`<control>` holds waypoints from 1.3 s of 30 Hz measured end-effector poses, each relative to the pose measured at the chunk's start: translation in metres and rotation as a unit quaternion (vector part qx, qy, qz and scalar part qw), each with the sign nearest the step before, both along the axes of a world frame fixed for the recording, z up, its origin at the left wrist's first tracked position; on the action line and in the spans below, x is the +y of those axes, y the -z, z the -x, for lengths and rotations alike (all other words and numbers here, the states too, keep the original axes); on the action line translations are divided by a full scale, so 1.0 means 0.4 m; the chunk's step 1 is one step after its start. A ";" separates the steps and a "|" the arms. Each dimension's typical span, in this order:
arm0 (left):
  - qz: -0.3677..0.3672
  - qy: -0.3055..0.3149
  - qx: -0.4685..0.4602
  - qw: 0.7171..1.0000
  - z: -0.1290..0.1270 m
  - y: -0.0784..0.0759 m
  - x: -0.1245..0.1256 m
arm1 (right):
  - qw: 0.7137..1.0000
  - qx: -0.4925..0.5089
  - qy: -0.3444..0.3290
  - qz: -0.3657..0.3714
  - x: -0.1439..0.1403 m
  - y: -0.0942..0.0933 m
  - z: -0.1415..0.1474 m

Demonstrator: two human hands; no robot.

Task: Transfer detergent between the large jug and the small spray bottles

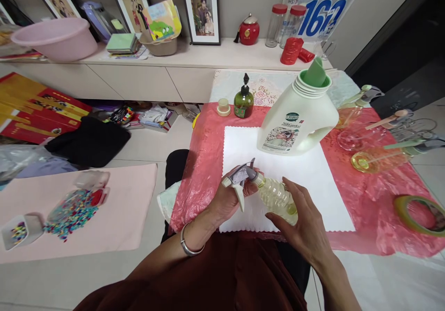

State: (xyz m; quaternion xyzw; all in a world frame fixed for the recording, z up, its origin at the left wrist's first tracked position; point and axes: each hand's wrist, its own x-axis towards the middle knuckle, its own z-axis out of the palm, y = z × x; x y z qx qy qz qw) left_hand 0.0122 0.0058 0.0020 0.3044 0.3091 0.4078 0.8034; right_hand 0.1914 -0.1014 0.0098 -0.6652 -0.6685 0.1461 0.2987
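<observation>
Tilted over the white sheet (239,155) is a clear spray bottle (276,197) with a grey and white trigger head. My left hand (227,197) grips it by the neck, just under the trigger head (239,176). Around the lower end of the bottle curves my right hand (306,220), thumb on the near side and fingers on the far side. A little pale yellow liquid shows near the bottle's base. Beyond my hands stands a large white detergent jug (295,121), its mouth topped by a green spout (315,73).
Behind the sheet are a green pump bottle (244,102) and a pale cap (223,107). More spray bottles (365,161) stand at the right, near a tape roll (420,214). Colourful beads (71,213) lie on a pink mat (121,213) to the left.
</observation>
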 end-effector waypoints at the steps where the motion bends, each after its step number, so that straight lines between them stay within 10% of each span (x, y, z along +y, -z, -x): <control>1: 0.002 0.002 0.002 1.000 0.001 0.000 0.001 | 1.000 0.003 0.002 -0.001 -0.001 0.002 0.000; 13: -0.001 0.023 -0.043 0.999 0.016 -0.009 0.008 | 0.963 0.257 -0.034 0.078 -0.022 0.029 0.003; 27: 0.023 0.026 -0.123 0.992 -0.015 0.000 -0.013 | 0.666 0.719 -0.075 0.183 -0.018 0.052 0.077; 39: 0.075 0.025 -0.129 0.988 -0.020 -0.020 -0.014 | 0.635 0.744 -0.063 0.199 -0.016 0.076 0.084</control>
